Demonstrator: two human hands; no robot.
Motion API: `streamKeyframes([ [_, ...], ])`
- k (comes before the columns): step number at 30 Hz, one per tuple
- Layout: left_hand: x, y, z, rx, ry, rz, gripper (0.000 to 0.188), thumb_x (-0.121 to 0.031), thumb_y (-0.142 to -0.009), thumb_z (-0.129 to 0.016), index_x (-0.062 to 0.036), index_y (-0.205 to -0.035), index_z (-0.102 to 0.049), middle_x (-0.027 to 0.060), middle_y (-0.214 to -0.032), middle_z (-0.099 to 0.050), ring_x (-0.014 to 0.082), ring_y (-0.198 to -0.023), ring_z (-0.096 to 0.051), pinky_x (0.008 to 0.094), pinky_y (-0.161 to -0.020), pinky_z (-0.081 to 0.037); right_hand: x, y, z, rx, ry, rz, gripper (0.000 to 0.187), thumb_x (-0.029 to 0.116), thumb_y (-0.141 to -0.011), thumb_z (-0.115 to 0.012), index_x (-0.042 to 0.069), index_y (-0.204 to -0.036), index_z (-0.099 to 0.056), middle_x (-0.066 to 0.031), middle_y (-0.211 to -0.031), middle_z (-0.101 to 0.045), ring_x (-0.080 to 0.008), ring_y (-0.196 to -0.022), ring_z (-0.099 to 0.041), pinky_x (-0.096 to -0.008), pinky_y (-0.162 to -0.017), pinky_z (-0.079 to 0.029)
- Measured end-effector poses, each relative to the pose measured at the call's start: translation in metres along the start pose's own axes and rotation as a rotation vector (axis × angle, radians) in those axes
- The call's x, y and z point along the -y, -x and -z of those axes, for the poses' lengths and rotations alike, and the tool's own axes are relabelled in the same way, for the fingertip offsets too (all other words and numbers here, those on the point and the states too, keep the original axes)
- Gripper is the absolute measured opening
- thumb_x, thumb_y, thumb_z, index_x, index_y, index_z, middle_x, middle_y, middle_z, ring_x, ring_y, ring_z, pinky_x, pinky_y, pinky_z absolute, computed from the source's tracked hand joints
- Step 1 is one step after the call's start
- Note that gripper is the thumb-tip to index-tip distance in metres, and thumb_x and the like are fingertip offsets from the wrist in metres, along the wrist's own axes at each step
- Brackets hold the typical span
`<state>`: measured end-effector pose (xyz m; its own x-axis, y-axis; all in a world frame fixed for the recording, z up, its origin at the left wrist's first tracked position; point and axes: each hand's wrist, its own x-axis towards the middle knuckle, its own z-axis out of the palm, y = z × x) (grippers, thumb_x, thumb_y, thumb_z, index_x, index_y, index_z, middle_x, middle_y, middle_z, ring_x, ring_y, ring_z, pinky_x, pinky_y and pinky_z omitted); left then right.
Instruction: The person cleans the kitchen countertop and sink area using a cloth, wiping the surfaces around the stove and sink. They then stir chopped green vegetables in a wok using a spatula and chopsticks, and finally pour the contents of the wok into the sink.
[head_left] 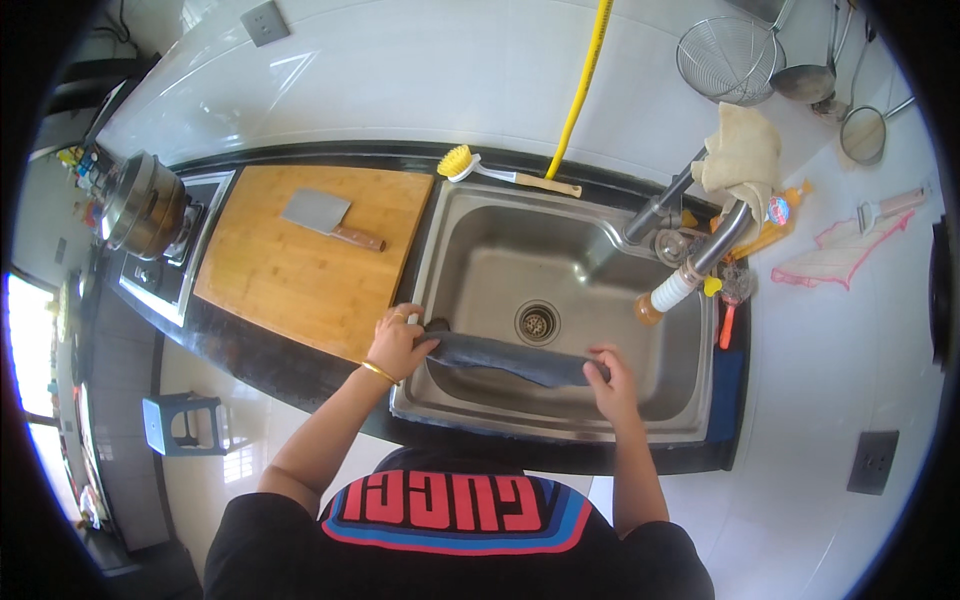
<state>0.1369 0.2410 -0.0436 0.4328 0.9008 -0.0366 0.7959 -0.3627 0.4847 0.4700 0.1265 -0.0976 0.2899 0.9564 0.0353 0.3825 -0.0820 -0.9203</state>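
1. the person stands at a shiny metal sink (pixel 480 235) and holds a long dark grey cloth (pixel 510 358) with both hands.
2. the left hand (pixel 398 343) is at the left end of the cloth, by the sink's near left corner. its fingers are curled tight around that end.
3. the right hand (pixel 612 378) is at the other end, over the near side of the sink. its fingers are closed on the cloth too.
4. the cloth is twisted into a thin roll and stretches between the two hands, just in front of the drain (pixel 537 322).
5. a gold bangle (pixel 379 372) sits on the left wrist.
6. to the left of the sink lies a wooden cutting board (pixel 300 270), and a big flat knife (pixel 325 218) rests on it.
7. a yellow brush (pixel 462 163) lies behind the sink, near the wall.
8. the tap (pixel 700 255) bends over the right side of the sink, with a pale rag (pixel 742 150) draped on top.
9. a metal pot (pixel 145 205) sits on the stove, far left.
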Motion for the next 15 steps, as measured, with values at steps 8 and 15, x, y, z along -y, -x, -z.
streamKeyframes([
  [8, -0.079, -0.011, -0.081, 0.379, 0.684, 0.493, 0.048, -0.044, -0.089, -0.047, 0.0013, -0.078, -0.062, 0.0105, -0.057, -0.058, 0.0198, -0.059, -0.063, 0.0321, -0.052, -0.05, 0.003, 0.025, -0.118, 0.234, -0.608, -0.284, 0.058, 0.022, -0.081, -0.066, 0.003, -0.126, -0.035, -0.0083, -0.103, -0.053, -0.0154, -0.092, -0.053, -0.0295, -0.076, -0.046],
  [15, -0.073, -0.119, -0.04, 0.679, 0.251, 0.155, 0.043, -0.042, -0.086, -0.049, -0.0029, -0.099, -0.06, 0.0152, -0.095, -0.062, 0.0279, -0.079, -0.063, 0.0366, -0.07, -0.05, -0.013, 0.012, -0.081, 0.069, -0.595, -0.421, 0.034, 0.013, -0.074, -0.07, -0.003, -0.102, -0.057, -0.0038, -0.088, -0.06, -0.0121, -0.082, -0.056, -0.0256, -0.078, -0.043],
])
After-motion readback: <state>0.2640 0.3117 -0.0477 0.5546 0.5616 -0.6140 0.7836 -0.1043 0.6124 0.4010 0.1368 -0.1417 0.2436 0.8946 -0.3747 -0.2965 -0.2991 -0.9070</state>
